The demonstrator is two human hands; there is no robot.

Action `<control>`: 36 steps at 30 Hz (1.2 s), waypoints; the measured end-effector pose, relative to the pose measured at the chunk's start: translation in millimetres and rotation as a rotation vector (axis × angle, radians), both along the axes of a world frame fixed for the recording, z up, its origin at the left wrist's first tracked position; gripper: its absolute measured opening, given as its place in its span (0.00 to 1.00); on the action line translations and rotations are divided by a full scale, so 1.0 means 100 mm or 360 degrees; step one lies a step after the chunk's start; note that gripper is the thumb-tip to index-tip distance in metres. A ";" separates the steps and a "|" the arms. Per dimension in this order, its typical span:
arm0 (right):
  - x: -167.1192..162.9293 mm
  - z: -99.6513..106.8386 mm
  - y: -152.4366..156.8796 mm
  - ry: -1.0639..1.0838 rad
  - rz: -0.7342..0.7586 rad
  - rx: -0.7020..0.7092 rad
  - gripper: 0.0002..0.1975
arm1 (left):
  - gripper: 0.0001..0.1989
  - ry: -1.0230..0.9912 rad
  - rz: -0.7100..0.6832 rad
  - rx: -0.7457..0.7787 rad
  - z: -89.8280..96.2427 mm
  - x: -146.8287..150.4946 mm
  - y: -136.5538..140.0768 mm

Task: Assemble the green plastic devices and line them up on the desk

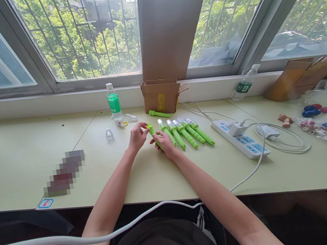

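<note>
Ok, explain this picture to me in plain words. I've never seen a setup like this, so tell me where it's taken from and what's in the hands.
There's no machine here, just a person's bare hands. The single picture comes from a camera worn on that person's head, looking forward and down, so both arms are the wearer's own. The left hand grips the upper end of a bright green plastic stick, while the right hand holds it lower down. On the pale yellow-green table, more green sticks with clear ends lie just right of the hands. Beyond stand a clear bottle with a green label and a brown cardboard box; a white power strip with blue sockets lies farther right.
</note>
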State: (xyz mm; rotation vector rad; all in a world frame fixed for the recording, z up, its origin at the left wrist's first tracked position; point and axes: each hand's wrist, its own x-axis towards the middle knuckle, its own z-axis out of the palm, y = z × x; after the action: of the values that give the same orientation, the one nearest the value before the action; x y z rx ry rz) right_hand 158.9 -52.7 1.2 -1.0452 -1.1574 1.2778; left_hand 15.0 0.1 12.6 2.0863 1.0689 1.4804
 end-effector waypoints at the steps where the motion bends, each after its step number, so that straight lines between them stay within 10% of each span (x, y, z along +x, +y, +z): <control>1: 0.00 0.00 0.00 -0.0005 -0.0004 0.0002 0.20 | 0.10 -0.0001 -0.0005 0.0001 0.00 0.00 0.00; 36: 0.02 0.06 -0.02 -0.0025 0.0064 0.0015 0.19 | 0.14 -0.0216 0.0218 0.0066 0.13 -0.02 -0.11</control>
State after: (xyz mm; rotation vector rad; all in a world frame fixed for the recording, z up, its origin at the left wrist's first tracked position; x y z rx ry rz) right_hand 160.5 -54.9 7.0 -1.0311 -1.2006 1.2962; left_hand 12.9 -11.2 25.6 1.9416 1.1572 1.6969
